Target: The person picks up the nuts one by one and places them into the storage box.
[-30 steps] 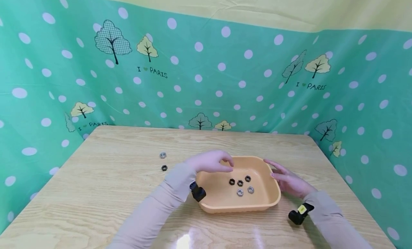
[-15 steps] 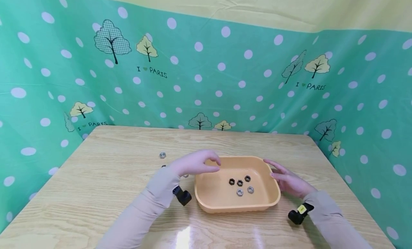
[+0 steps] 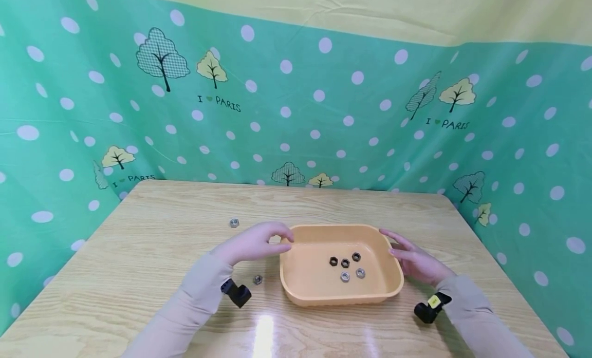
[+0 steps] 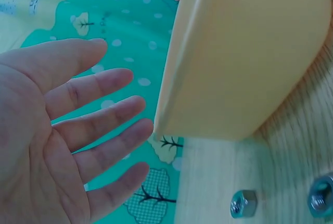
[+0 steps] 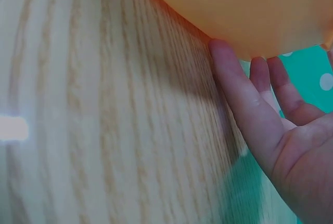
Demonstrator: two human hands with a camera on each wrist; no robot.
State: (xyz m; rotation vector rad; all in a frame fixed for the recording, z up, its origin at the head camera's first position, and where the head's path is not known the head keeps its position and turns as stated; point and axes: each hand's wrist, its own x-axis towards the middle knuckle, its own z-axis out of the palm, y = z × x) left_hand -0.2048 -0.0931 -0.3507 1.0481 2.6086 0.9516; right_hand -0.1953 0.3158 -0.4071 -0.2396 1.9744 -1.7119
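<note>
My left hand (image 3: 254, 242) hovers at the left rim of a shallow peach plastic basin (image 3: 296, 298). In the left wrist view its fingers are spread and the palm holds nothing. At the basin's right end, my right hand (image 3: 418, 260) rests with extended fingers against the outer wall, as the right wrist view shows too. Dark hex nuts (image 3: 345, 263) and silver hex nuts (image 3: 360, 272) lie on the basin floor. On the table are a silver nut (image 3: 234, 223) beyond my left hand and another nut (image 3: 257, 279) beside my left wrist. Two table nuts (image 4: 243, 204) appear below the basin in the left wrist view.
The wood-grain table (image 3: 176, 234) extends around the basin. A green dotted cloth (image 3: 287, 116) hangs behind and at both sides. Black cameras sit on both wrists (image 3: 237, 293). Glare marks the table's front.
My left hand has moved left, from over the basin to its left rim. A nut near the left wrist has come into sight, while a dark nut farther back is now covered. My right hand stays put.
</note>
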